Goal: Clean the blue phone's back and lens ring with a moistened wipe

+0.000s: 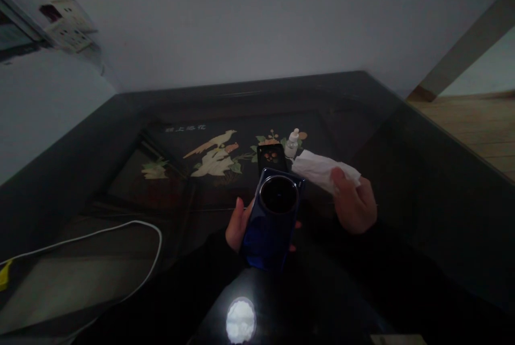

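Note:
A blue smartphone with a large round camera bump lies in my left hand, back side up, its fingers wrapped round both edges. To the right, my right hand pinches a folded white tissue between thumb and fingers, apart from the phone. Behind the phone's top end, a black phone case rests on the table, partly hidden by the phone. Just right of the case stands a small clear dropper bottle with a white cap, close to the tissue's left end.
The dark glossy table has a bird-and-flower picture on its top and meets a pale wall. A white cable curves over the left side, near a yellow object. Wall sockets are at upper left.

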Available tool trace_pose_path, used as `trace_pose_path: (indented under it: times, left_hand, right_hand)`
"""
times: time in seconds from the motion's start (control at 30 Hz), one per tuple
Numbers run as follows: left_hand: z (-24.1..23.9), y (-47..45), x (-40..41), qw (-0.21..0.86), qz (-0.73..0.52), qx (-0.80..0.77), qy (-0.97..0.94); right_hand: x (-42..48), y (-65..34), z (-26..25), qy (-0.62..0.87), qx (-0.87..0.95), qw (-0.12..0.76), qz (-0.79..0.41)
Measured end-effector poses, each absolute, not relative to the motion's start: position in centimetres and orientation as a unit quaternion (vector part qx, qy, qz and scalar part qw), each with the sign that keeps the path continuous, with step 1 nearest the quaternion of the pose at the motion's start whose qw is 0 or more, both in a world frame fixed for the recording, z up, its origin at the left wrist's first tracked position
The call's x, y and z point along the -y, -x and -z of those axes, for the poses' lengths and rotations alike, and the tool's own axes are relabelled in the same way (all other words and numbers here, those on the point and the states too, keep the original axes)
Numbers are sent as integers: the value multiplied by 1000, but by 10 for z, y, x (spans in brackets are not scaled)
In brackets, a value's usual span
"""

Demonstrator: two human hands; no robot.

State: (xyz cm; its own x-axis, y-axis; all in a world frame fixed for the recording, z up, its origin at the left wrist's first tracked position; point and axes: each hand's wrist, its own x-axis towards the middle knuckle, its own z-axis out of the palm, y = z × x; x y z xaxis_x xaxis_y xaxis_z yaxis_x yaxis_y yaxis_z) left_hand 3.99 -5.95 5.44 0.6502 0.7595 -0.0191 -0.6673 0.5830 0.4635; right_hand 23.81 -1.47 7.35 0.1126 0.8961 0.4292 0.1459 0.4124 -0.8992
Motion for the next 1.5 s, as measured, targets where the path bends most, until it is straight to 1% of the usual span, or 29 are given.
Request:
trace_pose_path:
  times: [0.1,0.2,0.3,0.4,0.47,0.57,0.67,0.83,1.03,1.13,1.23,1.3,1.37,1.5]
  left_hand:
    - [-52,-39,58,890,-390,-116,-207]
    - [-48,-40,58,895,-379,-121,-203]
    - [-46,-42,58,898,-372,-121,-201]
    - [-45,-43,59,899,-367,-125,-206]
    - [-45,-44,60,907,-346,-117,-209]
    - [-47,-44,62,921,-307,-117,-209]
    - [-49,-45,63,921,-301,-126,-211]
    - [-46,-45,63,915,-319,-113,-218]
    - [-39,-47,64,916,-315,-107,-223]
    - [-45,-45,64,917,-318,-112,-212]
    - [-52,-41,61,913,-340,-111,-198]
    - [-53,-39,58,905,-363,-99,-201]
    - [-52,-37,55,895,-385,-95,-203]
    - [-50,-33,52,888,-401,-131,-181]
  right_hand:
    - [25,-236,-83,413,697,518,-274]
    - [28,-236,-89,374,764,475,-226]
    - [27,-236,-93,343,799,440,-224]
    - [24,-235,-94,327,794,443,-257]
    - [22,-233,-93,316,785,451,-285]
    - [19,-229,-92,284,794,440,-308]
    - [17,-229,-94,254,814,425,-303]
    - [11,-238,-98,297,801,435,-285]
    - [12,-232,-97,222,845,375,-311]
    - [12,-234,-96,263,822,397,-311]
    - [13,-238,-93,328,787,428,-299]
    - [13,-240,-91,338,787,436,-277]
    - [14,-239,-88,320,809,432,-237]
    - [14,-238,-80,267,872,391,-127]
